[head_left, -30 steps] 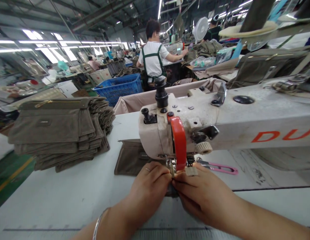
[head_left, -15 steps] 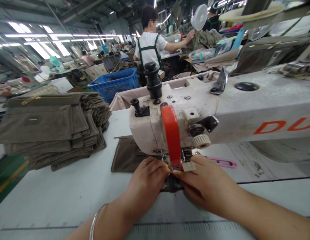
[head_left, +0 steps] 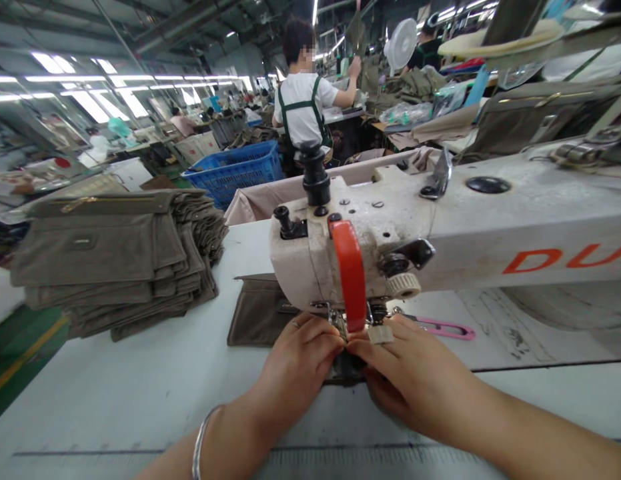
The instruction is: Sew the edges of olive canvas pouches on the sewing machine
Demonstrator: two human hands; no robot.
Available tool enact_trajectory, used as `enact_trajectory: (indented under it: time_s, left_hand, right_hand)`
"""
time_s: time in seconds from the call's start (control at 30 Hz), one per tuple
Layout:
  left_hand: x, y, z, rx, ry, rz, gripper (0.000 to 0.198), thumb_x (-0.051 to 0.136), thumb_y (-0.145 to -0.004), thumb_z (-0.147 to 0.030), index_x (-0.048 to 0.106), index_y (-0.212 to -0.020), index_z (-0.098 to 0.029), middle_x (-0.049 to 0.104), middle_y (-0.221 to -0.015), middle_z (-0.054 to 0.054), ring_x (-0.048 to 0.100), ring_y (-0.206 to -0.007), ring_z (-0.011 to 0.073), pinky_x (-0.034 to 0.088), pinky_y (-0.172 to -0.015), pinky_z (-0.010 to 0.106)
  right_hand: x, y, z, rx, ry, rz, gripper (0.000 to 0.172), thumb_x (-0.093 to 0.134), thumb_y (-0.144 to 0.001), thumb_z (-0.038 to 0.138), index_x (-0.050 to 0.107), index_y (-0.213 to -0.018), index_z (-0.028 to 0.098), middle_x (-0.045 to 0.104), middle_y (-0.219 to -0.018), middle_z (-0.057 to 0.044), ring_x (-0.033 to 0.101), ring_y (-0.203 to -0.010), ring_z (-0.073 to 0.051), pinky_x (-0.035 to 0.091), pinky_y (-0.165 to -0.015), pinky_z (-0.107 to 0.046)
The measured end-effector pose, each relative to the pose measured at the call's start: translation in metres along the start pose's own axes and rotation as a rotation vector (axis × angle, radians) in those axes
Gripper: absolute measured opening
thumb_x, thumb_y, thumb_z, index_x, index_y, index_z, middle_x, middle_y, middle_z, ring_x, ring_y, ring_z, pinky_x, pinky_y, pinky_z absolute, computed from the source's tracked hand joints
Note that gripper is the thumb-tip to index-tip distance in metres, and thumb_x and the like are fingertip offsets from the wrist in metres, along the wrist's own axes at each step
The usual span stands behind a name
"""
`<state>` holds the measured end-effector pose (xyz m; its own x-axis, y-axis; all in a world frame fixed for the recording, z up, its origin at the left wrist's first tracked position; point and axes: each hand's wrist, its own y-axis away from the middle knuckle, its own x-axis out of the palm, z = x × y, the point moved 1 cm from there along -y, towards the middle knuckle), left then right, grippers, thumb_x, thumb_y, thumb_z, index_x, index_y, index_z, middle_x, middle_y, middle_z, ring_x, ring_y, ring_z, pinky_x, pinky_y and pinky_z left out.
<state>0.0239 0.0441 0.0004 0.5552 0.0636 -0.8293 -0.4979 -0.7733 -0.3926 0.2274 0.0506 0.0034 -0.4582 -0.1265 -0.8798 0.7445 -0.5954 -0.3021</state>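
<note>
Under the head of a white sewing machine [head_left: 310,253] with an orange guard [head_left: 351,277], both hands meet at the needle area. My left hand [head_left: 303,363] is closed, its thumb and fingertips pinching the edge of a brown fabric piece [head_left: 257,313] that spreads out to the left on the table. From the other side my right hand [head_left: 415,380], with tape round one finger, pinches the same fabric edge close to the presser foot. The fingertips and machine parts hide most of the edge. Pink-handled thread snips [head_left: 447,328] lie just beyond my right hand.
A tall stack of brown fabric pieces with zips [head_left: 105,260] stands on the left of the white table [head_left: 115,393]. A ruler strip [head_left: 340,456] runs along the front edge. Behind are a blue crate [head_left: 235,170] and a person in a green-strapped apron [head_left: 303,100].
The camera view has shifted slightly, so the scene sits a little lower and farther right. Both hands keep their pinch beside the needle. The person behind has drawn an arm in and raised the hand.
</note>
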Motion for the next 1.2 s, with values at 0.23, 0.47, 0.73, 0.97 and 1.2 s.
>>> enact_trajectory:
  time_s: [0.23, 0.47, 0.73, 0.97, 1.2]
  left_hand:
    - [-0.011, 0.007, 0.002, 0.169, -0.087, 0.025, 0.022, 0.045, -0.097, -0.011, 0.061, -0.109, -0.017, 0.070, -0.107, 0.007, 0.064, -0.098, 0.0185, 0.053, -0.090, 0.035]
    - [-0.013, 0.000, 0.008, 0.161, -0.085, 0.078, 0.020, 0.051, -0.094, -0.010, 0.062, -0.109, -0.015, 0.070, -0.106, 0.007, 0.063, -0.104, 0.0184, 0.051, -0.095, 0.033]
    - [-0.013, -0.018, 0.017, 0.074, -0.087, 0.135, 0.019, 0.053, -0.092, -0.007, 0.067, -0.099, -0.019, 0.073, -0.103, 0.002, 0.067, -0.100, 0.0185, 0.051, -0.092, 0.034]
    - [-0.008, -0.021, 0.027, 0.069, -0.214, 0.041, 0.017, 0.058, -0.088, -0.009, 0.069, -0.091, -0.021, 0.074, -0.093, 0.002, 0.069, -0.090, 0.0196, 0.053, -0.085, 0.034]
    - [-0.007, -0.022, 0.029, 0.050, -0.267, 0.050, 0.018, 0.057, -0.088, -0.008, 0.070, -0.089, -0.021, 0.074, -0.090, 0.002, 0.068, -0.088, 0.0212, 0.054, -0.083, 0.036]
  right_hand:
    - [0.003, 0.001, 0.000, 0.039, -0.015, -0.006, 0.026, 0.049, -0.086, 0.013, 0.061, -0.106, 0.021, 0.063, -0.108, -0.007, 0.053, -0.097, -0.026, 0.041, -0.085, -0.045]
    - [0.005, -0.002, 0.001, 0.063, 0.040, -0.052, 0.032, 0.049, -0.085, 0.014, 0.063, -0.113, 0.020, 0.064, -0.096, -0.007, 0.053, -0.087, -0.027, 0.042, -0.077, -0.044]
    - [0.009, -0.009, 0.000, 0.131, 0.179, -0.023, 0.034, 0.046, -0.087, 0.017, 0.063, -0.115, 0.020, 0.066, -0.094, -0.009, 0.054, -0.078, -0.027, 0.040, -0.069, -0.040]
    - [0.007, -0.012, 0.001, 0.134, 0.239, 0.001, 0.036, 0.044, -0.088, 0.018, 0.060, -0.121, 0.018, 0.066, -0.095, -0.010, 0.055, -0.077, -0.026, 0.039, -0.068, -0.038]
    - [0.005, -0.014, 0.002, 0.148, 0.217, 0.011, 0.035, 0.044, -0.088, 0.018, 0.062, -0.118, 0.018, 0.067, -0.094, -0.009, 0.055, -0.077, -0.026, 0.038, -0.068, -0.037]
